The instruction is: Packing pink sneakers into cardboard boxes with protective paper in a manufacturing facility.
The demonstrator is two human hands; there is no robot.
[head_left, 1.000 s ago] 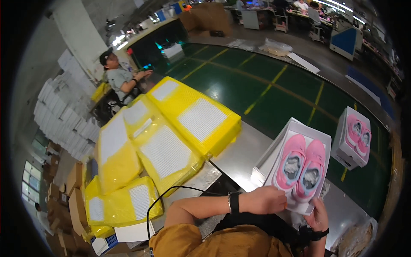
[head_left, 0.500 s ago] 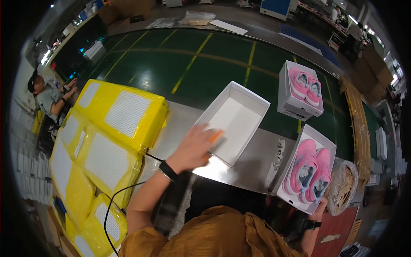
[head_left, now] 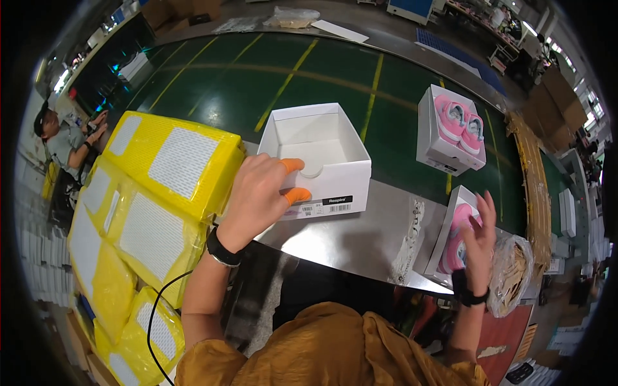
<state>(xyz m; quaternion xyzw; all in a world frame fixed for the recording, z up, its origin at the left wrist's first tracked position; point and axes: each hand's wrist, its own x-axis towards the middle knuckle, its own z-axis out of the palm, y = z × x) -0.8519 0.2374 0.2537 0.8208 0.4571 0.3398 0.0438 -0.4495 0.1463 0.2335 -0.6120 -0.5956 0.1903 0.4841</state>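
Observation:
My left hand (head_left: 257, 193), with orange finger covers on thumb and forefinger, grips the near left corner of an empty white shoe box (head_left: 322, 145). The box stands on the metal table (head_left: 360, 241) at the edge of the green belt (head_left: 309, 71). My right hand (head_left: 479, 235) hovers with fingers spread over a pair of pink shoes (head_left: 454, 248) lying in a white box (head_left: 450, 212) at the table's right end. It holds nothing. A second white box with pink shoes (head_left: 450, 128) sits on the belt beyond.
Large yellow wrapped packages (head_left: 161, 167) are piled close on my left. A clear bag of brownish items (head_left: 512, 273) lies at the right. Another person (head_left: 64, 138) works at the far left. Cardboard boxes (head_left: 557, 106) stand past the belt.
The empty white box has come nearer and turned square to me under my left hand. My right hand has risen with fingers spread above the pink shoes.

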